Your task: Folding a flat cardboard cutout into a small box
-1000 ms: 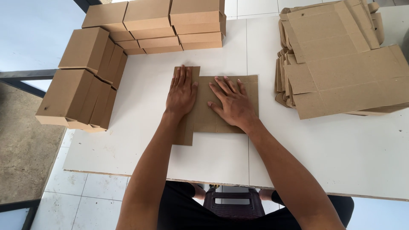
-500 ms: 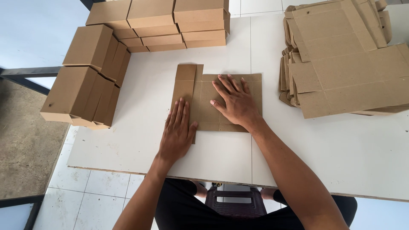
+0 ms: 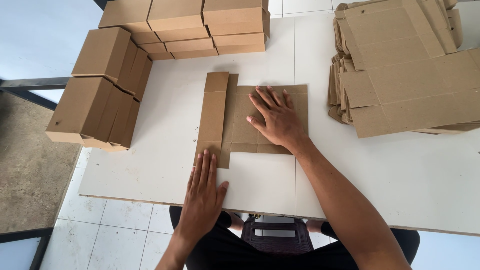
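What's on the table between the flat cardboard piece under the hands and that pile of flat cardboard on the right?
Nothing: in the head view only bare white table separates the cardboard blank from the stack of flat blanks.

A white table point(image 3: 150, 165) stands on white floor tiles point(image 3: 125, 235) — bare concrete point(image 3: 25, 165) lies to the left.
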